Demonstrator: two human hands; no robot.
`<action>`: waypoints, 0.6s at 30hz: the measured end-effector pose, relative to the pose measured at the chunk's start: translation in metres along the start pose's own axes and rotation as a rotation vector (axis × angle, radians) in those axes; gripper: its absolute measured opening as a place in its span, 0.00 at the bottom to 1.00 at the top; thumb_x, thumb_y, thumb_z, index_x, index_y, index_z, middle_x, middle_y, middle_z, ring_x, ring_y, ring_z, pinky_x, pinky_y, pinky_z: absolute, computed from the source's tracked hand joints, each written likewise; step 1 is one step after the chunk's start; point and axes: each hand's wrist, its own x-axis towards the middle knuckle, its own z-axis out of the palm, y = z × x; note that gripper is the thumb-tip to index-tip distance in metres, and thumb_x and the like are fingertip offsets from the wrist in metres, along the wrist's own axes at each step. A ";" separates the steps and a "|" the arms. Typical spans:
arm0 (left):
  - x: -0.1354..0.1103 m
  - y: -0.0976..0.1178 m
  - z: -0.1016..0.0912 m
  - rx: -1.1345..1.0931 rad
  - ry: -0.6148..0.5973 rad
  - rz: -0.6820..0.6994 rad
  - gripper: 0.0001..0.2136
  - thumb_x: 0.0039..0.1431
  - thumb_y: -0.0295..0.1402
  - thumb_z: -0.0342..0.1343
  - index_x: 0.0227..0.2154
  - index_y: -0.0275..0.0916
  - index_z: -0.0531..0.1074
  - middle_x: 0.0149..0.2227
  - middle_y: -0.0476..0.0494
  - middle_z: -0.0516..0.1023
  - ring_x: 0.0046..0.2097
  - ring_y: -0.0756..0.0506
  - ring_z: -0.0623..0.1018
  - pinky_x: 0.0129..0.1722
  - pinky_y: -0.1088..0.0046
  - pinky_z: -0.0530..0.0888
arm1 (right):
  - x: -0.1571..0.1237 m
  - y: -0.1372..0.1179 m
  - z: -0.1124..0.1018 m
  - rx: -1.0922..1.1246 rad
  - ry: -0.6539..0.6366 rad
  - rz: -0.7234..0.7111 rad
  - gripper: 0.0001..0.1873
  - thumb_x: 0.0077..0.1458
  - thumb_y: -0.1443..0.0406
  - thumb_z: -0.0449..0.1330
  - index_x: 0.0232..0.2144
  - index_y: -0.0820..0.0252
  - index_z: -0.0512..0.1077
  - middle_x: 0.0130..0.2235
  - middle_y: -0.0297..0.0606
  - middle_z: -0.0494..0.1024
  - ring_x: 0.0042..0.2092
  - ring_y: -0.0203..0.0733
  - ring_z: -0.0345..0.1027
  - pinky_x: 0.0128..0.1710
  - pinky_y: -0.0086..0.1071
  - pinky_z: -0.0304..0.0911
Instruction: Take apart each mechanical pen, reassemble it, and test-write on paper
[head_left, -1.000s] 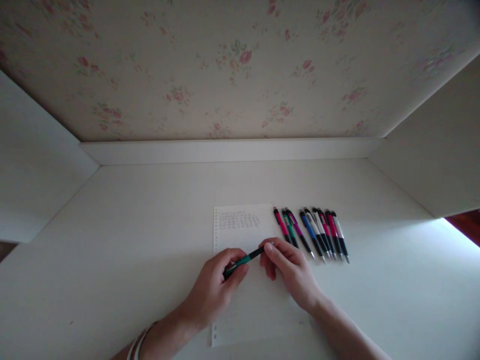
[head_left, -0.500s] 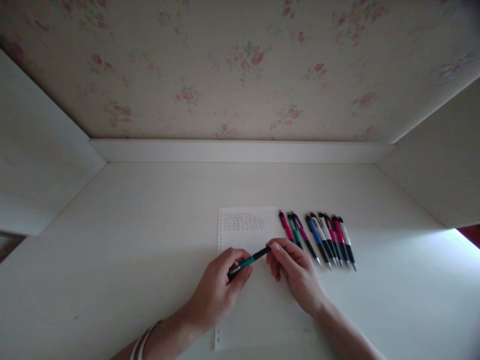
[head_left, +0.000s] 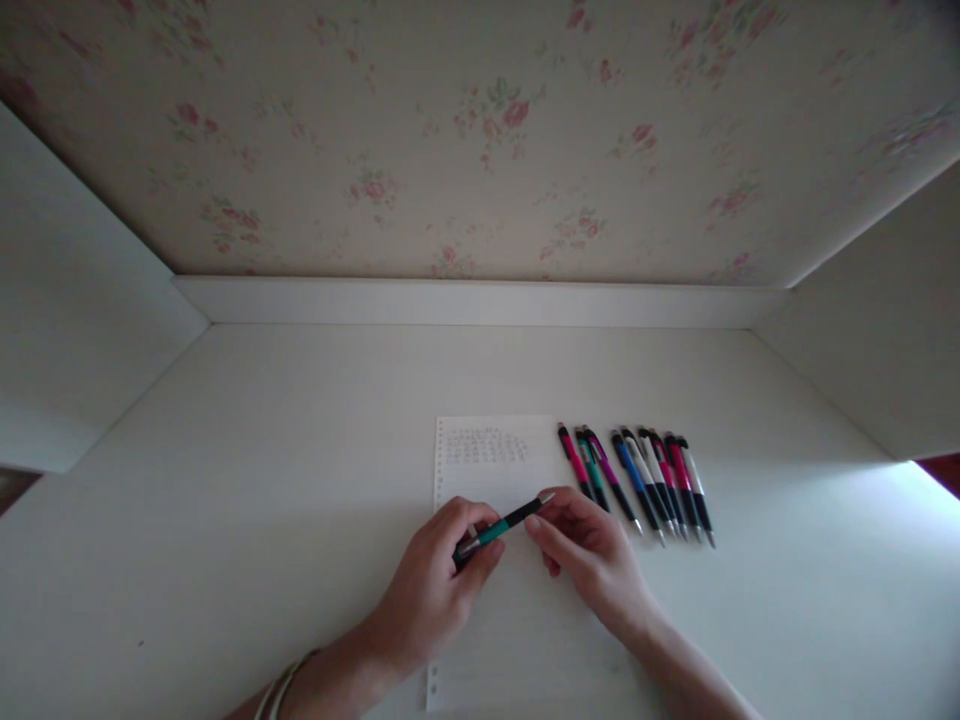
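Observation:
Both hands hold one green and black pen just above a sheet of lined paper. My left hand is closed round the pen's back end. My right hand pinches its front part near the silver tip. The pen lies slanted, with the tip pointing up and to the right. A few lines of faint writing sit at the top of the sheet.
A row of several pens, pink, green, purple, blue and white, lies side by side right of the paper. The white desk has a raised back edge and side panels. Flowered wallpaper fills the back.
My right hand's fingers slid a little down the pen, so the silver tip shows beyond them. The left hand keeps its grip. The view shifted slightly.

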 end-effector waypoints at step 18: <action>0.000 0.003 -0.002 0.016 -0.014 -0.007 0.01 0.64 0.31 0.57 0.37 0.41 0.72 0.34 0.47 0.75 0.34 0.47 0.73 0.35 0.74 0.69 | 0.000 0.000 -0.001 0.018 -0.014 -0.010 0.21 0.57 0.47 0.63 0.32 0.59 0.73 0.25 0.32 0.71 0.24 0.34 0.61 0.23 0.29 0.57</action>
